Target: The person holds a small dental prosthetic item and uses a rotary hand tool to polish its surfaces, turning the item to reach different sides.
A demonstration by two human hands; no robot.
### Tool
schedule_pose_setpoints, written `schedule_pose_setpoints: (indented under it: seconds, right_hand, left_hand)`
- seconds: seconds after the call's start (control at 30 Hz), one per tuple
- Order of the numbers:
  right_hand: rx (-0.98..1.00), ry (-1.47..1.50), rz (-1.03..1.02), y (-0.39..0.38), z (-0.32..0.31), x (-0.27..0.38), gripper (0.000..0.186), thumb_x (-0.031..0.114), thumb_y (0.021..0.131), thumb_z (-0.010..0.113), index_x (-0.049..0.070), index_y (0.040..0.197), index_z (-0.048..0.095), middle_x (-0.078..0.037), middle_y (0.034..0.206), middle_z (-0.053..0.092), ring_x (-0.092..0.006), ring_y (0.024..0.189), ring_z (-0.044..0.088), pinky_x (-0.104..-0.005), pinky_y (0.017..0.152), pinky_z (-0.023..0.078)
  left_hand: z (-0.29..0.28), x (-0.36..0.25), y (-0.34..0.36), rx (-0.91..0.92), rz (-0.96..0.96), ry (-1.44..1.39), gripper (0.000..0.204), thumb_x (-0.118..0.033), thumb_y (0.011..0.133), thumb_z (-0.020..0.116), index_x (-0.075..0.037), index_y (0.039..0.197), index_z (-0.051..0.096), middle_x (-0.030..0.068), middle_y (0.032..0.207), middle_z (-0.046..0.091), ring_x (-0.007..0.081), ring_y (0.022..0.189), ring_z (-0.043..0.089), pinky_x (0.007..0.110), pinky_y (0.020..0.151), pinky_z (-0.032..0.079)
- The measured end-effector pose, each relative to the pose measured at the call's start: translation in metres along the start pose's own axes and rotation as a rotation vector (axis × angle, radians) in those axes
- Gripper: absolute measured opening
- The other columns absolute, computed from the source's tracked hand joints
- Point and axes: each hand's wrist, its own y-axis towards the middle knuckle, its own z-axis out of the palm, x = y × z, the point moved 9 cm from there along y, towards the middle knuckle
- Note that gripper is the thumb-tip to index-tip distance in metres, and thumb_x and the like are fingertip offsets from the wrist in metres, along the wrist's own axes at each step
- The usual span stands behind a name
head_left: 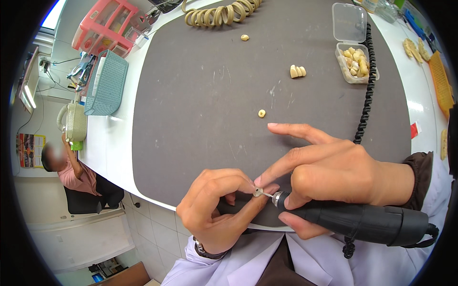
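Left hand (202, 209) partly hides a small pale piece (258, 192)

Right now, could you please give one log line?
left hand: pinching crown-like piece; right hand: holding rotary handpiece; bit: pointed at piece

The left hand (210, 202) pinches a pale piece (258, 191); the right hand (338, 169) grips a drill (362, 220).

Bright, even light fills the room, with a burnt-out patch (51, 14) at upper left and a glowing strip (29, 95) at far left. Glare whitens the right side of the table (416, 106); shadows are soft and faint. The fingers (281, 164) look sharp, a blur covers the head of a seated person (81, 180), and fisheye distortion bends straight edges toward the black rim.
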Motion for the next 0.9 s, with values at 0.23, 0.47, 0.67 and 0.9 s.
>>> schedule_pose_setpoints:
  seconds: [0.23,0.47,0.67,0.9]
  right_hand:
    - [0.029,0.016,0.009,0.0014,-0.0007,0.0002,0.022,0.007,0.076,0.078,0.007,0.069,0.057,-0.012,0.086,0.072,-0.0237,0.097,0.072,-0.0630,0.108,0.038]
    - [0.028,0.019,0.010,0.0015,-0.0015,0.0004,0.025,0.005,0.078,0.077,0.007,0.066,0.054,-0.009,0.079,0.070,-0.0236,0.097,0.072,-0.0629,0.108,0.038]
    - [0.022,0.002,0.001,0.0022,-0.0009,0.0020,0.025,0.005,0.078,0.076,0.007,0.066,0.054,-0.007,0.076,0.069,-0.0240,0.097,0.072,-0.0629,0.108,0.038]
    - [0.021,0.006,0.008,0.0018,0.0000,0.0011,0.026,0.005,0.078,0.076,0.008,0.065,0.054,-0.006,0.074,0.068,-0.0246,0.097,0.072,-0.0634,0.107,0.038]
  left_hand:
    - [0.0008,-0.0031,-0.0003,-0.005,0.028,0.027,0.031,-0.001,0.062,0.091,-0.007,0.083,0.069,0.0030,0.079,0.069,0.0084,0.063,0.057,0.021,0.046,0.039]
    - [0.0010,-0.0035,-0.0005,-0.021,0.033,0.037,0.032,0.001,0.060,0.090,-0.008,0.083,0.068,0.0022,0.079,0.068,0.0084,0.063,0.056,0.021,0.047,0.038]
    - [0.0002,-0.0041,-0.0008,-0.020,0.038,0.044,0.033,0.002,0.059,0.090,-0.008,0.082,0.068,0.0018,0.078,0.068,0.0083,0.063,0.056,0.021,0.047,0.038]
    - [0.0003,-0.0033,-0.0014,-0.027,0.033,0.040,0.032,-0.001,0.060,0.091,-0.008,0.081,0.068,0.0017,0.078,0.068,0.0084,0.062,0.056,0.021,0.046,0.038]
